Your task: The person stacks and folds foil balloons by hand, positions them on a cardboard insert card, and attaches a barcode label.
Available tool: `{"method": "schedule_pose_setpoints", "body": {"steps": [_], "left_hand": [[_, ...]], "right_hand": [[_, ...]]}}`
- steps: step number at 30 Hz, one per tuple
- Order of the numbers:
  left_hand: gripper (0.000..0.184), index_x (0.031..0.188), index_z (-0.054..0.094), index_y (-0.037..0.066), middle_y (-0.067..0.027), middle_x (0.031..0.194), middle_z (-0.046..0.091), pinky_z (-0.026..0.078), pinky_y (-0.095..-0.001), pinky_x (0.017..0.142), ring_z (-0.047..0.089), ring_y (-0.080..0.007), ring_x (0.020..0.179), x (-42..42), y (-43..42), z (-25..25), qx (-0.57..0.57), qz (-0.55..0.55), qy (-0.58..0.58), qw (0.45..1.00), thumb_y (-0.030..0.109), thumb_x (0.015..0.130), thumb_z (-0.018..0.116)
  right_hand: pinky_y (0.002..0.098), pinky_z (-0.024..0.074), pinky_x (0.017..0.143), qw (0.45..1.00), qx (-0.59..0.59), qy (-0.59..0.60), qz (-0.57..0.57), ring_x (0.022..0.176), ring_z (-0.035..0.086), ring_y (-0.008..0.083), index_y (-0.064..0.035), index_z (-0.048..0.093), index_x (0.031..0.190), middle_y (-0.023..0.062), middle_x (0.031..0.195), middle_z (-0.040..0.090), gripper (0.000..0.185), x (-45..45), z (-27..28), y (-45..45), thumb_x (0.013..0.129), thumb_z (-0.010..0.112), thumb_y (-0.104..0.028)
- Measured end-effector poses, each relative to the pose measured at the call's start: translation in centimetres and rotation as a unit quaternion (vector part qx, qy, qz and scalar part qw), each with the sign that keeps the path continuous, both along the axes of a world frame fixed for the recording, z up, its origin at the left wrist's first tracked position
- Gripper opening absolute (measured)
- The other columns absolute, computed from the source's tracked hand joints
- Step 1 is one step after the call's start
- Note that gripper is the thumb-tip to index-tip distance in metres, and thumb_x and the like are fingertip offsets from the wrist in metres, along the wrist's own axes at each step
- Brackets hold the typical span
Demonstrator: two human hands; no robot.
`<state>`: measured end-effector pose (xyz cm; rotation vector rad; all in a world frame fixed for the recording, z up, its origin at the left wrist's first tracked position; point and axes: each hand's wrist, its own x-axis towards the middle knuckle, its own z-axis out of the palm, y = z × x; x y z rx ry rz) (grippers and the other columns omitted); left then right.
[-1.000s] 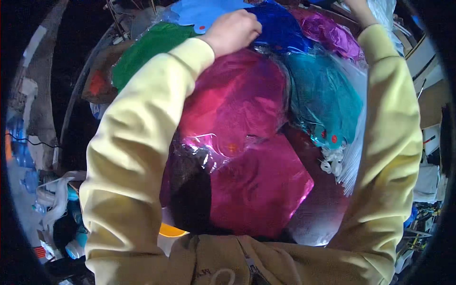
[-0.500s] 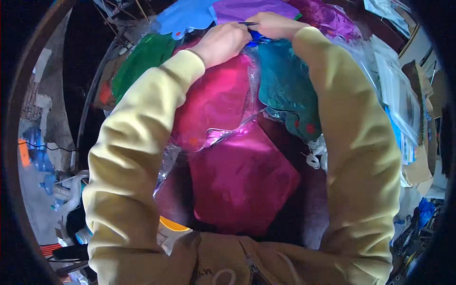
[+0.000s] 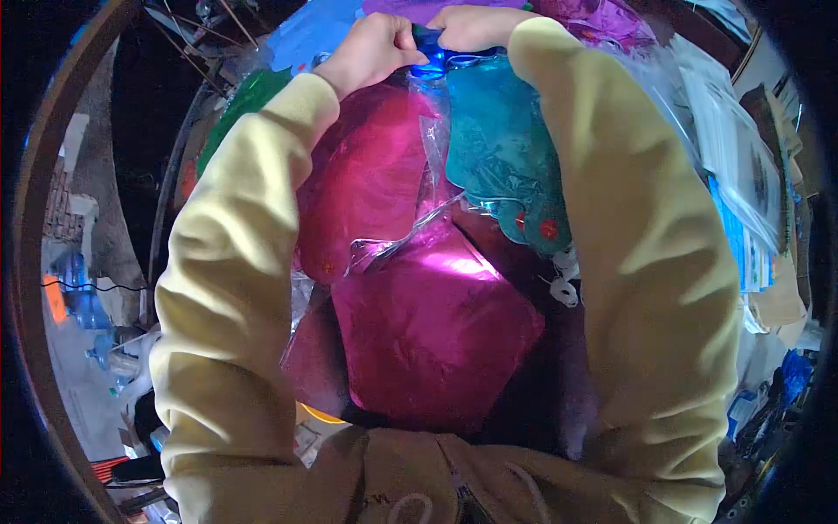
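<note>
At the top centre my left hand and my right hand both pinch a shiny blue foil piece, one at each side of it. Below my left hand lies a pink-red foil piece in clear film. A teal foil piece with red dots at its lower edge is below my right hand. A larger magenta foil piece lies nearer my body, with bright light along its upper part.
Light blue, purple and magenta crinkled foil lie at the far edge, green foil at left. White strings hang beside the teal piece. Stacked clear-wrapped sheets stand at right.
My right hand has come in from the far right to beside my left hand. Both hands now hold the blue foil. The pink-red and teal pieces have shifted left in view.
</note>
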<state>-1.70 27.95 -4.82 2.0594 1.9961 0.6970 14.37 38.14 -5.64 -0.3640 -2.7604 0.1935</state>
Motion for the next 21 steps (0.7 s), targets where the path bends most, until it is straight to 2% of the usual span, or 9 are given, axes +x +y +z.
{"method": "schedule_pose_setpoints", "body": {"steps": [2, 6, 8, 14, 16, 18, 19, 20, 21], "left_hand": [[0.024, 0.065, 0.055, 0.004, 0.0010, 0.062, 0.055, 0.042, -0.0266, 0.057, 0.049, -0.0078, 0.061, -0.7, 0.2, -0.6, 0.003, -0.014, -0.010, 1.000, 0.010, 0.073, 0.078], [0.024, 0.066, 0.055, 0.004, 0.0012, 0.063, 0.056, 0.042, -0.0257, 0.058, 0.050, -0.0074, 0.062, -2.1, 0.9, -1.0, 0.013, -0.019, -0.042, 0.999, 0.008, 0.075, 0.076], [0.023, 0.066, 0.055, 0.004, 0.0012, 0.064, 0.056, 0.043, -0.0253, 0.058, 0.050, -0.0073, 0.062, -2.3, 1.0, -1.2, 0.022, -0.030, -0.056, 0.998, 0.008, 0.076, 0.075], [0.015, 0.079, 0.061, 0.001, -0.0017, 0.070, 0.062, 0.048, -0.0256, 0.064, 0.058, -0.0087, 0.067, -2.4, 0.1, -0.5, 0.101, -0.007, -0.107, 0.989, 0.010, 0.080, 0.072], [0.017, 0.091, 0.064, 0.000, -0.0080, 0.084, 0.068, 0.051, -0.0301, 0.073, 0.065, -0.0170, 0.077, -0.7, -1.4, 0.2, 0.162, 0.016, 0.071, 0.984, 0.013, 0.082, 0.070], [0.024, 0.100, 0.065, 0.001, -0.0129, 0.100, 0.068, 0.050, -0.0357, 0.084, 0.066, -0.0260, 0.090, -0.7, -1.7, -0.7, 0.175, -0.068, 0.216, 0.958, 0.016, 0.082, 0.068], [0.017, 0.091, 0.069, 0.005, -0.0135, 0.098, 0.067, 0.049, -0.0406, 0.084, 0.064, -0.0286, 0.094, -0.3, -1.5, -1.2, 0.178, -0.078, 0.220, 0.956, 0.016, 0.082, 0.061], [0.017, 0.091, 0.069, 0.005, -0.0135, 0.098, 0.067, 0.049, -0.0406, 0.084, 0.064, -0.0286, 0.094, 0.2, -1.5, -1.1, 0.179, -0.075, 0.219, 0.956, 0.016, 0.082, 0.061], [0.016, 0.090, 0.067, 0.004, -0.0131, 0.095, 0.064, 0.049, -0.0408, 0.083, 0.062, -0.0296, 0.093, 0.8, -1.8, -0.9, 0.196, -0.053, 0.311, 0.928, 0.016, 0.079, 0.063]], "right_hand": [[0.0407, 0.0478, 0.081, 0.999, 0.026, -0.009, -0.031, 0.093, 0.063, 0.0357, -0.0025, 0.066, 0.103, 0.0224, 0.100, 0.066, 0.049, -0.4, -0.1, -0.2, 0.077, 0.057, -0.043], [0.0408, 0.0476, 0.082, 0.999, 0.022, -0.038, -0.006, 0.094, 0.064, 0.0350, -0.0020, 0.067, 0.103, 0.0221, 0.101, 0.066, 0.050, -0.1, 1.4, -0.2, 0.077, 0.057, -0.043], [0.0419, 0.0476, 0.083, 0.979, -0.136, -0.131, -0.075, 0.097, 0.063, 0.0363, -0.0019, 0.067, 0.104, 0.0235, 0.103, 0.065, 0.045, -0.6, 3.0, -0.5, 0.079, 0.056, -0.038], [0.0456, 0.0472, 0.086, 0.984, -0.119, -0.024, -0.126, 0.100, 0.061, 0.0393, -0.0010, 0.067, 0.103, 0.0257, 0.105, 0.063, 0.034, -2.3, 1.0, -0.1, 0.082, 0.052, -0.023], [0.0455, 0.0472, 0.086, 0.986, -0.104, -0.044, -0.122, 0.100, 0.061, 0.0393, -0.0011, 0.067, 0.102, 0.0258, 0.105, 0.062, 0.033, -3.8, -0.2, 2.6, 0.083, 0.051, -0.024], [0.0454, 0.0472, 0.086, 0.987, -0.088, -0.065, -0.115, 0.101, 0.061, 0.0393, -0.0011, 0.067, 0.102, 0.0258, 0.105, 0.062, 0.033, -4.4, -0.3, 3.1, 0.084, 0.051, -0.024], [0.0451, 0.0473, 0.085, 0.985, -0.104, -0.066, -0.118, 0.099, 0.061, 0.0394, -0.0014, 0.067, 0.102, 0.0259, 0.104, 0.062, 0.033, -4.5, -0.3, 3.5, 0.085, 0.052, -0.025], [0.0449, 0.0474, 0.084, 0.983, -0.119, -0.068, -0.122, 0.098, 0.061, 0.0395, -0.0018, 0.067, 0.102, 0.0259, 0.104, 0.062, 0.033, -4.5, 0.1, 3.5, 0.085, 0.052, -0.026], [0.0446, 0.0472, 0.083, 0.984, -0.104, -0.074, -0.127, 0.095, 0.062, 0.0394, -0.0029, 0.067, 0.101, 0.0253, 0.102, 0.063, 0.033, -4.8, 0.3, 3.4, 0.087, 0.052, -0.028]]}}
